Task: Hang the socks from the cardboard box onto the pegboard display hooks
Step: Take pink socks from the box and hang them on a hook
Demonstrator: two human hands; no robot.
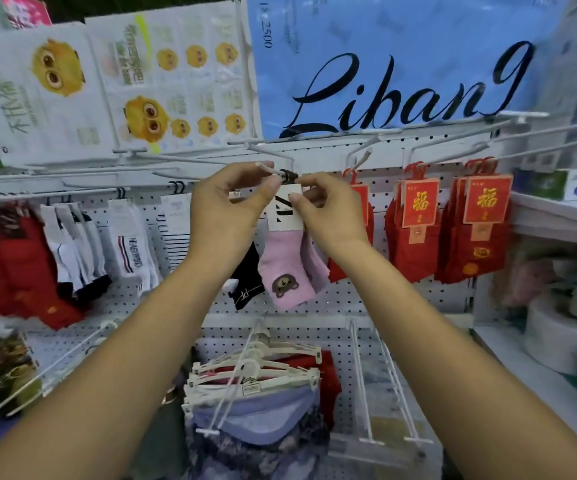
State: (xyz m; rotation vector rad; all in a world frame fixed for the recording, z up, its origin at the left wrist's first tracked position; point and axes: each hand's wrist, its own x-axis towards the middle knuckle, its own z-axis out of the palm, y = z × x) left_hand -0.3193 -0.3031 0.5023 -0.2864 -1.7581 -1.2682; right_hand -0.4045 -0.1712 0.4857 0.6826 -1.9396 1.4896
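1. Centrally, head view: pink socks (285, 268) with a brown bear face hang from a white card header (285, 211) with black lettering. Their small black hanger loop (289, 174) sits at the tip of a white wire hook (266, 167) on the pegboard (349, 296).
2. Left hand (231, 202): fingers curled, thumb and forefinger pinching at the loop and hook tip, so it holds the pink socks at the top.
3. Right hand (328, 211): fingers curled, pinching the upper right edge of the card header.
4. Just behind, lower left of the pink socks: a black sock (247, 278) with white lettering.
5. Right side: two bundles of red socks (418, 230) with red-and-gold cards, hanging on neighbouring hooks.
6. Left side: white striped socks (124, 244), then dark red socks (13, 268).
7. Above: a blue banner (401, 64) with black script, beside white packets printed with yellow cartoon faces (58, 67).
8. Below: white clip hangers (252, 375) carrying folded garments.
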